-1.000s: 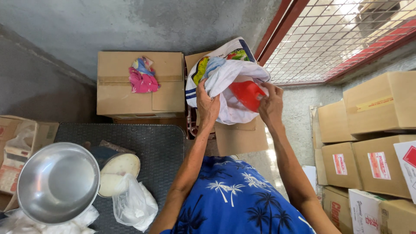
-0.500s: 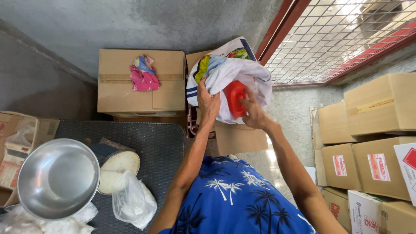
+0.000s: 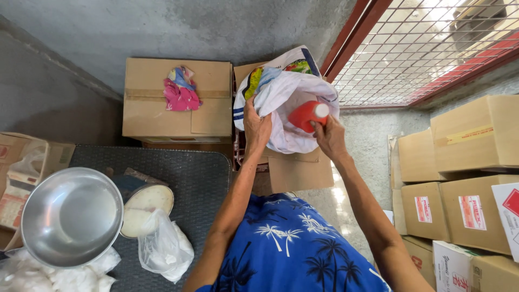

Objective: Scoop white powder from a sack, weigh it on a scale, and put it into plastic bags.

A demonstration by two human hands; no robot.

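While the left hand keeps the near rim of the white cloth sack pinched and pulled open, the right hand has shifted: half a second back it lay over the red bottle, covering most of it at the sack's mouth, and now it has dropped below and to the right of it, fingers curled round the lower end so that the red bottle with its white cap shows nearly whole, cap pointing right, tilted, sitting inside the sack's opening. A full second ago that hand was over at the right rim of the sack with the red shape beside it, so the bottle has been turned and reseated in the grip. My reading is that the hand is handling the bottle right at the mouth of the sack; whether it is going in or coming out I cannot tell. The sack itself rests on an open cardboard box and has barely moved. Left of the sack stands a closed brown carton with a pink crumpled rag on top. Below that carton lies a dark mat, bearing a steel bowl and a clear plastic bag. Right of the sack, more cartons are stacked under a red wire grille.
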